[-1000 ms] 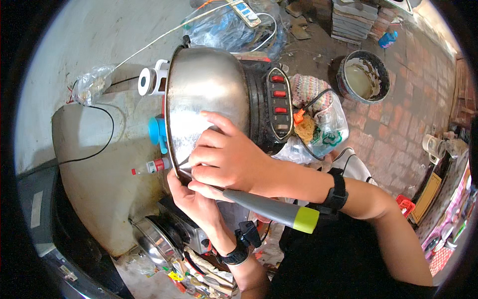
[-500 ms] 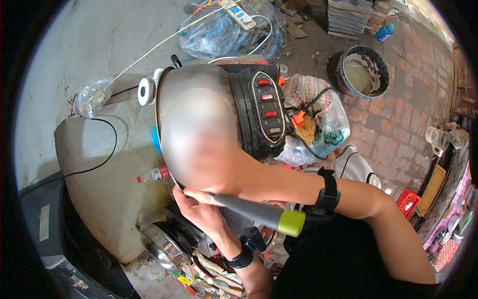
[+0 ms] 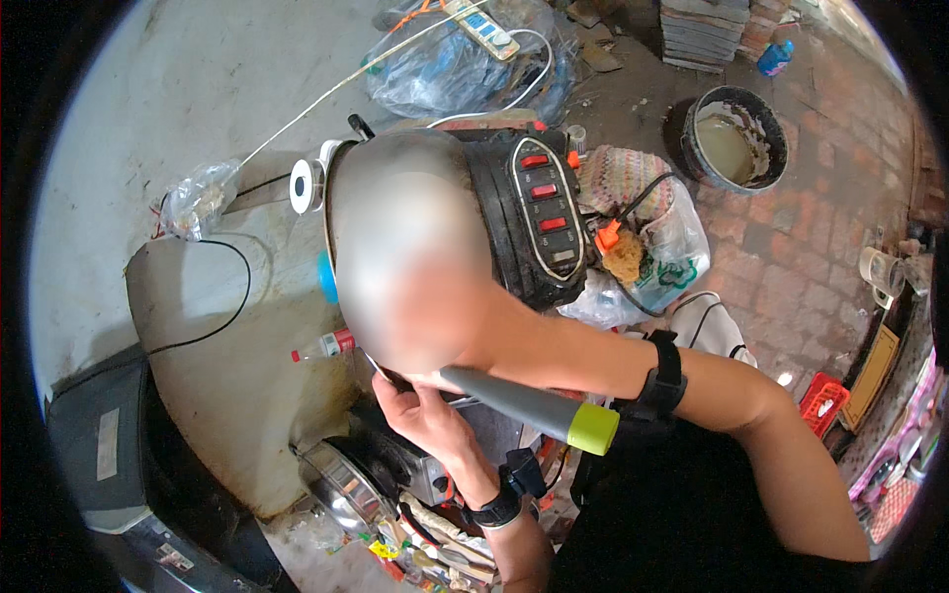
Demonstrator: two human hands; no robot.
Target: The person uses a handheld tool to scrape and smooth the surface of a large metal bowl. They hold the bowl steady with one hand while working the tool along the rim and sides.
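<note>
A large silvery drum-shaped appliance [image 3: 381, 188] lies on its side in front of me, with a black end carrying a panel of red rocker switches [image 3: 544, 191]. My right hand [image 3: 440, 311] is over the drum's near part; a blur hides its fingers and what it grips. My left hand [image 3: 425, 415] is below it, fingers bent and closed at the drum's near rim. A grey handle with a lime-green end [image 3: 595, 428] sticks out to the right from beneath my right wrist. Its other end is hidden, and I cannot make out which hand holds it.
Left stands a black case [image 3: 94, 435]. Nearby are a red-capped bottle [image 3: 336, 344] and a steel bowl-like vessel [image 3: 341, 484]. Beyond the drum lie plastic bags [image 3: 425, 74] and a power strip [image 3: 481, 30]. Cables run about. A bucket [image 3: 704, 163] stands on the brick floor.
The whole view has shifted slightly, so everything sits a little further right. Both hands stay at the drum, and the grey handle still sticks out beneath my right wrist.
</note>
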